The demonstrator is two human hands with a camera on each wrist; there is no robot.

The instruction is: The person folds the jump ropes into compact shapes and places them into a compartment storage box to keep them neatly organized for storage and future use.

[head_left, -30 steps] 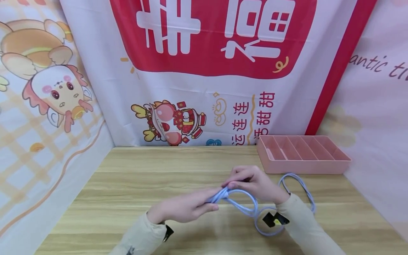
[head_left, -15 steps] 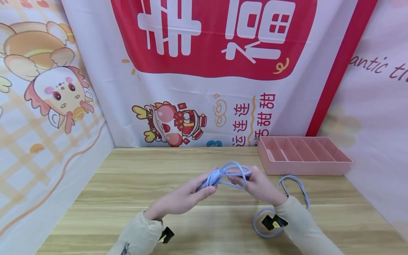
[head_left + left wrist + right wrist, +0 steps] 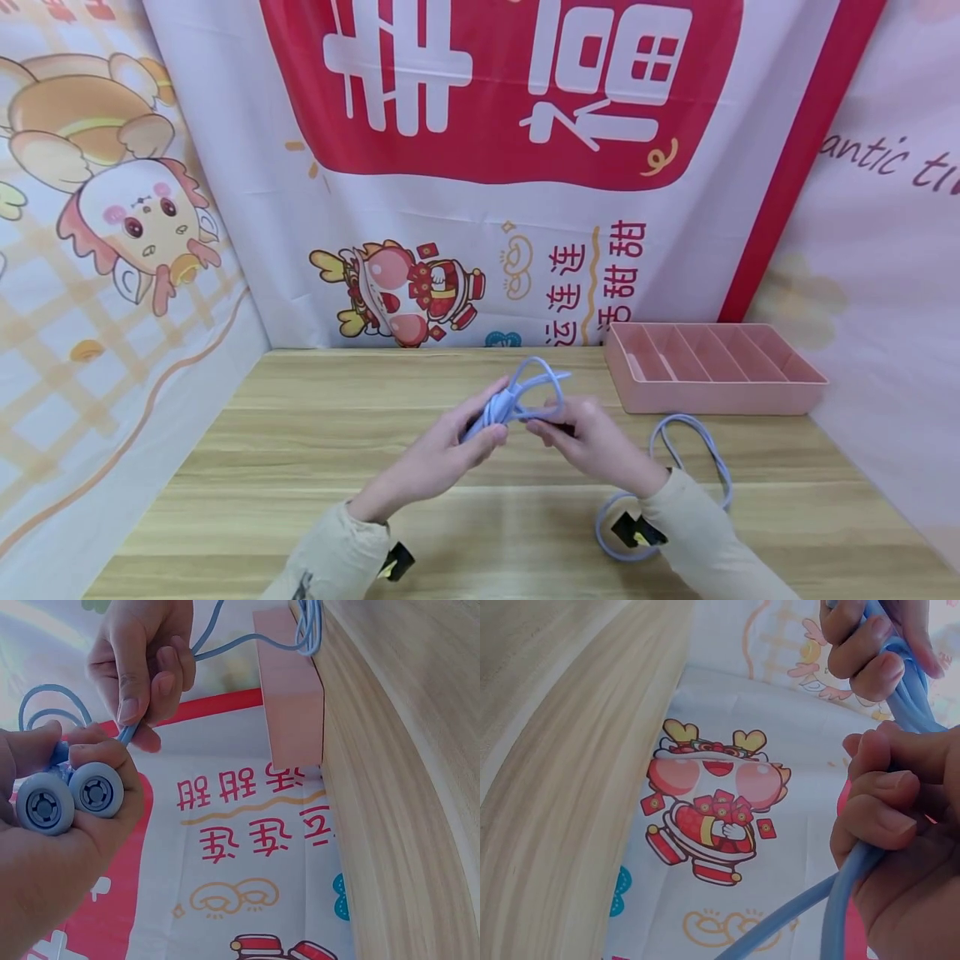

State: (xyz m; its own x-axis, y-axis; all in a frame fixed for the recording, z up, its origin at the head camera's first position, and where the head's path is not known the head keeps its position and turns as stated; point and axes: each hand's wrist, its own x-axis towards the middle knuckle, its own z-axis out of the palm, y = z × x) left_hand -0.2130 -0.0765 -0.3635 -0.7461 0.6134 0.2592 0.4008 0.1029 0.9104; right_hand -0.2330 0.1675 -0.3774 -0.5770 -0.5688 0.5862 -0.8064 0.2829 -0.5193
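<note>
Nearest, slack loops (image 3: 718, 457) of pale-blue cord lie on the wooden table (image 3: 360, 392), at 4 o'clock from the cord bundle (image 3: 501, 406). The left hand (image 3: 446, 450) curls its fingers round that bundle above the table; its long axis runs from 7 to 1 o'clock, loops toward 1, two round ends (image 3: 97, 790) facing the left wrist camera. The right hand (image 3: 596, 442) pinches cord between thumb and fingers. Farther, toward 3 o'clock, sits a pink divided box (image 3: 720, 397); behind, at 12, hangs a banner (image 3: 495, 150).
</note>
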